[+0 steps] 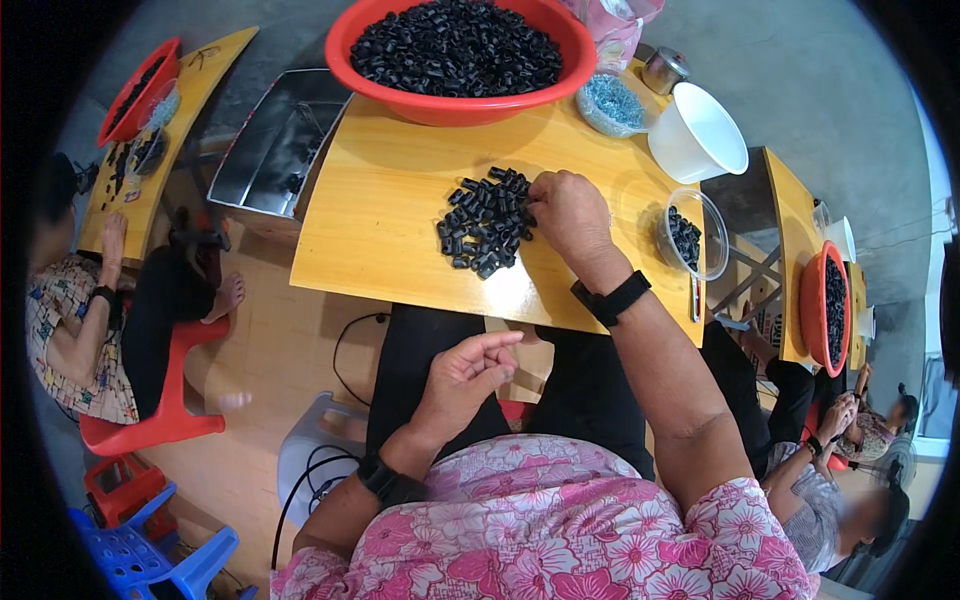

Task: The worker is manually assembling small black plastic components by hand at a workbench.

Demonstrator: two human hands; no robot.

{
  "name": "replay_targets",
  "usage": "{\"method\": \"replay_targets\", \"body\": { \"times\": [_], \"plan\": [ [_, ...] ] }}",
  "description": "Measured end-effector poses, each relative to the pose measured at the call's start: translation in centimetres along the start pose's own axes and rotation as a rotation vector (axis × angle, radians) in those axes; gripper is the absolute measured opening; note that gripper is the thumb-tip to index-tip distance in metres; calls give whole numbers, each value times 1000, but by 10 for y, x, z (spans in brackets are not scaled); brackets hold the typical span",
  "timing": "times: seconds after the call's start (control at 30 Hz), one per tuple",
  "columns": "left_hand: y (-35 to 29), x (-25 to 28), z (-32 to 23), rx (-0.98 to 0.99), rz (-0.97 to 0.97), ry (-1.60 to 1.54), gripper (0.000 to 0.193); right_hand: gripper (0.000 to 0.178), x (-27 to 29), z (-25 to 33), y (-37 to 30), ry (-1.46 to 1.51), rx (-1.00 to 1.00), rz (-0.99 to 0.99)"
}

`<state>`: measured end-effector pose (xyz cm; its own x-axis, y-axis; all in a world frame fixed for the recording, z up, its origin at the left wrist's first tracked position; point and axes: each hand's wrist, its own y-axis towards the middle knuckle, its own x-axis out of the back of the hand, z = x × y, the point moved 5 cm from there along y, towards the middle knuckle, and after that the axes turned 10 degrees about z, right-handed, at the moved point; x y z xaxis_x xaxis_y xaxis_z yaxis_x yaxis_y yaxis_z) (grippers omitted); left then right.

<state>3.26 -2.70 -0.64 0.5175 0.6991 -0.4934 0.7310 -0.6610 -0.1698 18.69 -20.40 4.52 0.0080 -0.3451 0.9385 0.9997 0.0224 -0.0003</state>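
A loose pile of small black tube-shaped parts (484, 222) lies on the yellow wooden table (370, 215). My right hand (570, 215) is at the pile's right edge, its fingers curled and pinched together; what they hold, if anything, is hidden. Below the table's front edge, over my lap, is my left hand (462, 385). Its index finger is stretched out to the right and its thumb stands apart, with nothing visible in it. To the right of my right hand, a clear round tub (712, 235) holds more of the black parts.
A large red basin (340, 50) heaped with black parts stands at the table's far side. Beside it are a tub of metal screws (612, 103), a white bucket (697, 135) and a metal cup (665, 70). A metal-lined box (275, 140) adjoins the table's left. Other people sit at tables either side.
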Motion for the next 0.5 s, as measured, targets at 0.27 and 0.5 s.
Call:
{"method": "replay_targets", "body": {
  "times": [0.27,0.5],
  "plan": [
    [-1,-2,-1,-18,-3,52,33,19,9,-1,-11,157,167,-136],
    [-5,2,-3,-146,-61,15,33,16,19,13,-72,1249,23,154]
  ]
}}
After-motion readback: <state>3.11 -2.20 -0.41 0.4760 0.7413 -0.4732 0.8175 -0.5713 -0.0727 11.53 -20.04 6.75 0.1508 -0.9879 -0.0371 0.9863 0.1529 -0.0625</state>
